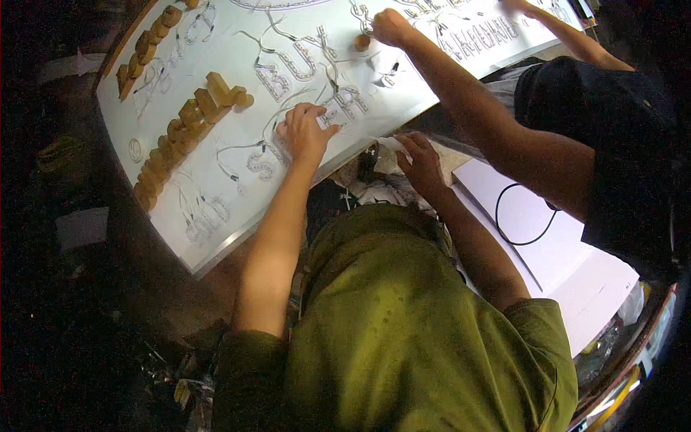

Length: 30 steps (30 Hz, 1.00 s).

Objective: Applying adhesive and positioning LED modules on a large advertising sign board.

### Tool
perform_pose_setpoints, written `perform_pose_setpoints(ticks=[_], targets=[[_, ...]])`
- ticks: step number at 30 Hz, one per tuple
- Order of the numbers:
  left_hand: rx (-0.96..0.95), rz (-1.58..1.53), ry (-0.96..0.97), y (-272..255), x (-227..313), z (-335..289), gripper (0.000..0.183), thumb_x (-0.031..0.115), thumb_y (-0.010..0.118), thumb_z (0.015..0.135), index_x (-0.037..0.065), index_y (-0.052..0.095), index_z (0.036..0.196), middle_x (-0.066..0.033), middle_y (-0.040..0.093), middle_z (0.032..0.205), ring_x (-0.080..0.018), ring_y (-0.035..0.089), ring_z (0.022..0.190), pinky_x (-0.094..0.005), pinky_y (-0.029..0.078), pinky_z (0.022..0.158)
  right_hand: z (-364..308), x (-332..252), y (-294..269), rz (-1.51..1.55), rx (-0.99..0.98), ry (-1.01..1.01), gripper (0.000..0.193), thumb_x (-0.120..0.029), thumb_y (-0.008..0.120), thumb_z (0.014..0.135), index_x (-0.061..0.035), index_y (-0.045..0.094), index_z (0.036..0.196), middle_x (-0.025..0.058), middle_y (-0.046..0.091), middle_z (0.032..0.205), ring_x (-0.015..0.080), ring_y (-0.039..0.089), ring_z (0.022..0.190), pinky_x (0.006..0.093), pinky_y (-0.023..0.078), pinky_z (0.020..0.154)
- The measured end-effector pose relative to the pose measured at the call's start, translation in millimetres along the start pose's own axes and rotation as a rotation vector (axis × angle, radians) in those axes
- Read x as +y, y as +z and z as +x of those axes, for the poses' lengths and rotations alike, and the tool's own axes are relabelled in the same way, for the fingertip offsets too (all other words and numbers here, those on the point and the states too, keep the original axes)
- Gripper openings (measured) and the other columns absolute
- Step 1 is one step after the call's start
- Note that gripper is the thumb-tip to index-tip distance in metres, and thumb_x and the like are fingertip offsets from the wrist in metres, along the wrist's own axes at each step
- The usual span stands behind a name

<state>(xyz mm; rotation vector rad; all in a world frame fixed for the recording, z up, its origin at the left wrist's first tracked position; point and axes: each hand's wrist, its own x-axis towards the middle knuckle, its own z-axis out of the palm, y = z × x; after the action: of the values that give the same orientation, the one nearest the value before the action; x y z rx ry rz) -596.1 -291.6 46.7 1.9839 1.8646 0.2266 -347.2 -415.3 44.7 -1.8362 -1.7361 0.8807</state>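
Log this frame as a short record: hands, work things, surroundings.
left_hand: left hand low over the table, beside wired letter shapes; grip unclear
right_hand: right hand just off the table's near edge, by a pale strip; contact unclear
table_left: rows of amber pieces
table_far_side: small round amber thing
co-worker: arm reaching over the table from the right
right_side: white panel and looped black cable
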Motion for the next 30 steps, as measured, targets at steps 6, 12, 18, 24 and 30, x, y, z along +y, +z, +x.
perform_pose_setpoints(ticks=[6, 12, 18, 24, 30], targets=[[0.033, 0.024, 0.021, -1, 1, 0, 0.05, 0.038, 0.094, 0.062, 0.019, 0.078, 0.105, -0.0003, 0.067, 0.12, -0.0252, 0.057, 0.119, -0.047, 0.034, 0.1, 4, -7, -7, -0.011, 0.033, -0.044, 0.038, -0.005, 0.071, 0.087, -0.0033, 0.066, 0.124, 0.0174, 0.064, 0.114, 0.0374, 0.063, 0.107, 0.0474, 0.051, 0.094], [-0.01, 0.002, -0.014, 0, 1, 0, 0.048, 0.037, 0.094, 0.064, 0.022, 0.077, 0.107, 0.0034, 0.064, 0.121, -0.0215, 0.053, 0.122, -0.0493, 0.031, 0.103, 5, -2, -11, 0.003, 0.045, -0.08, 0.038, -0.004, 0.07, 0.087, -0.0028, 0.065, 0.125, 0.0177, 0.064, 0.114, 0.0372, 0.063, 0.107, 0.0466, 0.051, 0.094], [0.006, 0.009, 0.002, 0, 0, 0, 0.047, 0.036, 0.094, 0.064, 0.022, 0.077, 0.106, 0.0039, 0.064, 0.119, -0.0212, 0.054, 0.121, -0.0487, 0.032, 0.102, 4, -2, -15, -0.007, 0.033, -0.007, 0.04, -0.004, 0.07, 0.087, -0.0028, 0.065, 0.126, 0.0178, 0.064, 0.116, 0.0376, 0.062, 0.111, 0.0468, 0.05, 0.098], [0.007, -0.006, -0.005, 0, 0, 0, 0.047, 0.035, 0.095, 0.064, 0.022, 0.076, 0.105, 0.0044, 0.064, 0.119, -0.0212, 0.054, 0.12, -0.0478, 0.03, 0.102, 3, 5, -16, 0.005, 0.045, -0.001, 0.038, -0.008, 0.068, 0.089, -0.0052, 0.066, 0.127, 0.0181, 0.064, 0.12, 0.039, 0.063, 0.111, 0.0474, 0.051, 0.097], [0.014, -0.005, 0.014, -3, 1, 0, 0.048, 0.035, 0.095, 0.064, 0.021, 0.077, 0.106, 0.0013, 0.066, 0.118, -0.024, 0.056, 0.118, -0.0459, 0.034, 0.1, 4, 4, -22, 0.048, 0.017, 0.045, 0.039, -0.009, 0.068, 0.09, -0.0068, 0.065, 0.129, 0.0173, 0.064, 0.118, 0.0386, 0.064, 0.111, 0.0466, 0.052, 0.096]])
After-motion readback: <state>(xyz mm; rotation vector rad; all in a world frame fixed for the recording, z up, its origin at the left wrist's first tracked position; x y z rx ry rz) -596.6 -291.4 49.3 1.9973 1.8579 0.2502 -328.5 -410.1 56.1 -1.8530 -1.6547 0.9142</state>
